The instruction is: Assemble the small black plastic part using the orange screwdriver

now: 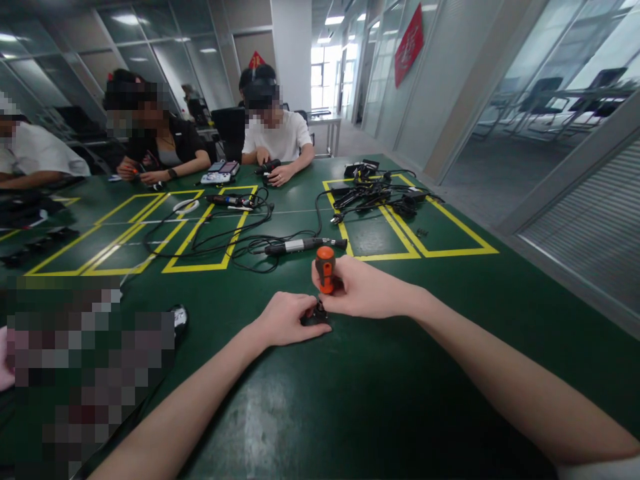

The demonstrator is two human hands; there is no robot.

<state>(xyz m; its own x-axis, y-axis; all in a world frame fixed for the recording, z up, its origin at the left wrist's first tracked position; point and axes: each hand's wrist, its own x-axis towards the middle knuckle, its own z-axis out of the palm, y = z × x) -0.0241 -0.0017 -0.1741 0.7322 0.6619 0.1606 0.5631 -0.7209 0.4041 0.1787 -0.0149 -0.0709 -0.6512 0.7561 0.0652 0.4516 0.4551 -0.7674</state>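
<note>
A: You have one screwdriver with a stubby orange-and-black handle (326, 267), upright in your right hand (363, 287), fingers closed around it.

B: And your left hand (285, 319) pinches one small black part (320, 311) between thumb and fingers, low against the dark-green tabletop (380, 387), directly under the screwdriver. Your fingers hide the tip, so I can't tell whether it touches.

A: Count the corded tools lying beyond your hands.

B: Two: one slim black-and-silver cylindrical tool (295, 247) just past your right hand, and one dark cylindrical tool (230, 200) farther off to the left.

A: Near that second one you have one white coiled ring (186, 206).

B: Farther right sits one tangled heap of black cables (375, 193), its pieces too jumbled to count.
</note>
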